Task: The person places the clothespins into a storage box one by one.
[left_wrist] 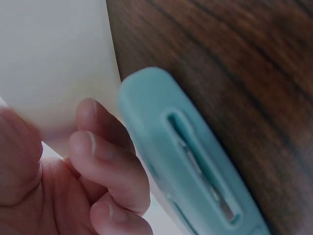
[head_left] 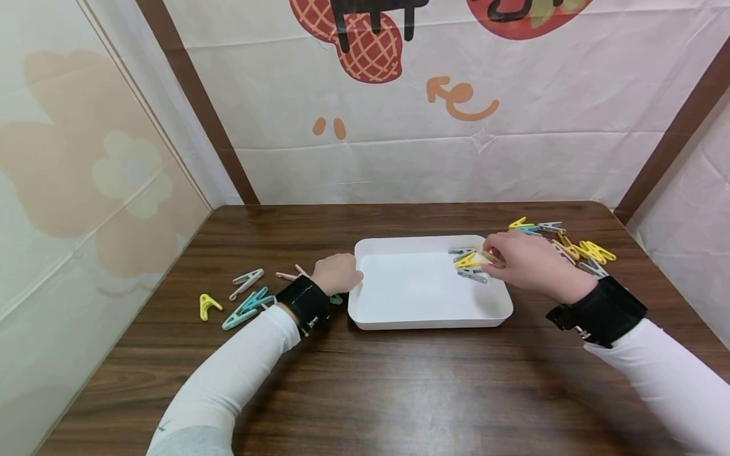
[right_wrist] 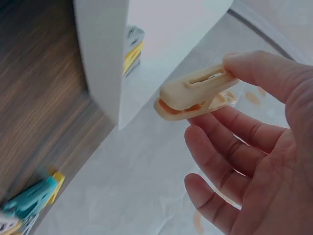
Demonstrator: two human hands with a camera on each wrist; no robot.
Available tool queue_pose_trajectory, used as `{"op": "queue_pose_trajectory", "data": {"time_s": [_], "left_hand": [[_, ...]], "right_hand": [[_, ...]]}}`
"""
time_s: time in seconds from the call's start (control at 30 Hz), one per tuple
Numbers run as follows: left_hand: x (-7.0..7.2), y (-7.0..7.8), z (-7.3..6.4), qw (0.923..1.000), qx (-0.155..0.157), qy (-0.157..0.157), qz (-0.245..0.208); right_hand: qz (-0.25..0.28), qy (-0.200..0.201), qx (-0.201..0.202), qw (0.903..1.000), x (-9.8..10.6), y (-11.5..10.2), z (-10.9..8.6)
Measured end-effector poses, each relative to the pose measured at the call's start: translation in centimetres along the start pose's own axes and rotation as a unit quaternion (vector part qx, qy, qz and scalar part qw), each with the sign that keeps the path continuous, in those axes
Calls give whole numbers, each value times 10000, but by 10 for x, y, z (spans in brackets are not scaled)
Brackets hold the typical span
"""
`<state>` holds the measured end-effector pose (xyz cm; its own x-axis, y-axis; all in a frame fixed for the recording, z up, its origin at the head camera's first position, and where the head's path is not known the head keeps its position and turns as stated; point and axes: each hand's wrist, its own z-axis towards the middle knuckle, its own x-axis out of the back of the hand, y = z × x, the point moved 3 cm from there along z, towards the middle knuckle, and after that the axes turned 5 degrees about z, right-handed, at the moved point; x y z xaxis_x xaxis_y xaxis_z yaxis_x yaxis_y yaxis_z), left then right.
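Observation:
A white tray (head_left: 405, 294) lies on the table, with several grey and yellow clothespins (head_left: 469, 260) near its right side. My left hand (head_left: 336, 273) grips the tray's left rim, its fingers bent against the wall. Close beside those fingers, a turquoise clothespin (left_wrist: 190, 152) fills much of the left wrist view. My right hand (head_left: 527, 266) is over the tray's right end, pinching a beige clothespin (right_wrist: 195, 93) by its handle end between thumb and fingers. The clothespin's jaws point away from the palm.
Left of the tray lie a yellow clothespin (head_left: 208, 307), a pale grey one (head_left: 248, 278) and turquoise ones (head_left: 248, 308), some partly behind my left wrist. A pile of mixed clothespins (head_left: 595, 251) sits at the table's far right. A printed cloth (head_left: 399, 164) hangs behind the table.

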<state>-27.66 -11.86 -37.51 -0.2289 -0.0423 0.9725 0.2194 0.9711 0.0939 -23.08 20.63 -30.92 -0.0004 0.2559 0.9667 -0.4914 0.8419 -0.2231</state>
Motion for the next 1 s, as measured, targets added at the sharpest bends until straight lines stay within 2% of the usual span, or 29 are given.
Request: {"op": "queue_pose_trajectory", "data": {"time_s": [0.2,0.47,0.57,0.77,1.0], "left_hand": [[-2,0,2,10000,21,2,-31],[-2,1,1,9999,93,-55,-35],[-1,1,1,9999,115,-81,-45],[-2,-1,3,9999,100,-100,-48],[-3,-1,3,9999,61,-104,-90]], "right_hand": [[-8,-197,388,9991,-14,-14,11],[-21,-483,987,9939,-36,-17,17],[-88,-684,1028,9923,-40,-17,19],[-250,-1125,864,9896,-47,-11,24],[-332,-1235,843,9882,-53,-8,29]]}}
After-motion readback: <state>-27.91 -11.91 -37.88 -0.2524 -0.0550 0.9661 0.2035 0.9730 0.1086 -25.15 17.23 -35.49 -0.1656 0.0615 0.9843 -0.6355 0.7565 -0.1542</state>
